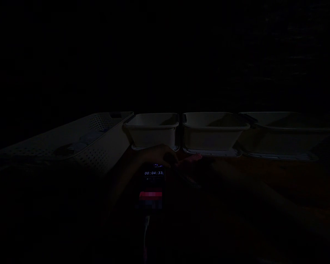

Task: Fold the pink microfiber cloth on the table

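Observation:
The picture is very dark. My left hand [161, 154] reaches in from the left just above a lit phone [153, 183], its fingers bent down around the end of a small item I can barely make out. A pink, rough-textured piece [191, 158] extends rightward from those fingertips, and a dark strip with a speckled edge [191, 181] hangs below it. My right hand [216, 165] is a faint shape at the end of the right forearm, close to the pink piece's right end; its fingers are lost in the dark.
A large perforated white basket [119, 141] stands at the left with pale, indistinct items inside. Three white bins stand in a row behind the hands: a left bin [154, 136], a middle bin [213, 138] and a right bin [286, 141]. A cable [145, 233] runs from the phone.

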Tool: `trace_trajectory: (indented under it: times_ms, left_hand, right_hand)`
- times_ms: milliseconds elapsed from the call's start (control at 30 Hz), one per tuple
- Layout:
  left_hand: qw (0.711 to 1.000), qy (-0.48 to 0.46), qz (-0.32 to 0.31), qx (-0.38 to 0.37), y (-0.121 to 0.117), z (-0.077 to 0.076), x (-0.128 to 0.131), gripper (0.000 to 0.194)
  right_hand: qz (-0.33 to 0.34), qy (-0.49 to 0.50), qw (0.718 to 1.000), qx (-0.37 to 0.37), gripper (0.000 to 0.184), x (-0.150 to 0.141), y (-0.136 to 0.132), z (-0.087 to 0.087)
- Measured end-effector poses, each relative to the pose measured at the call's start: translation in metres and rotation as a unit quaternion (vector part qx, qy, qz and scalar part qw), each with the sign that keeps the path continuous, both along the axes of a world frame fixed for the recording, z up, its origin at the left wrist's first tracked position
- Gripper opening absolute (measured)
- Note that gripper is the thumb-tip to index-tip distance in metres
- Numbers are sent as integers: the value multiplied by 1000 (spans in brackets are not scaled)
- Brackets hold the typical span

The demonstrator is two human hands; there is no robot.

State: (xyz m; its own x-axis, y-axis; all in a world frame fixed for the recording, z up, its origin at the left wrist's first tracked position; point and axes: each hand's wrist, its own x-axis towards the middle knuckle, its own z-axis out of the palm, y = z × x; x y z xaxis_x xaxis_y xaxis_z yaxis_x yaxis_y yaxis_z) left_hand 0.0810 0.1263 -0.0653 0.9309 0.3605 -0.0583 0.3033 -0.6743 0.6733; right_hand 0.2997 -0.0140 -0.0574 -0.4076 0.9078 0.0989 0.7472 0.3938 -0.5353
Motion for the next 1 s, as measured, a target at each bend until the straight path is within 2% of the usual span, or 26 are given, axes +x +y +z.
trace_trajectory:
  times_ms: [100, 200, 333, 400, 567, 667, 1000]
  left_hand:
    - [1000, 2, -5, 5, -2, 0, 1, 33]
    - [999, 3, 1, 38, -3, -2, 4, 30]
    - [999, 5, -5, 43, -3, -4, 6, 24]
    - [999, 4, -13, 36, -3, -5, 6, 22]
    - [999, 0, -2, 52, -6, -2, 7, 19]
    - [997, -3, -8, 71, -8, 1, 8, 17]
    - [996, -20, 15, 85, -15, 4, 11, 14]
  right_hand:
    - [-10, 34, 999, -15, 31, -2, -1, 0]
    - [-13, 12, 1000, -13, 32, 1, -4, -2]
    - [61, -64, 993, 74, 33, 3, -7, -10]
    - [87, -72, 988, 104, 35, 2, -5, -18]
    - [70, -49, 993, 78, 36, 1, 5, -39]
    - [58, -38, 995, 77, 35, 3, 8, -45]
    - [70, -120, 985, 101, 25, -3, 0, -27]
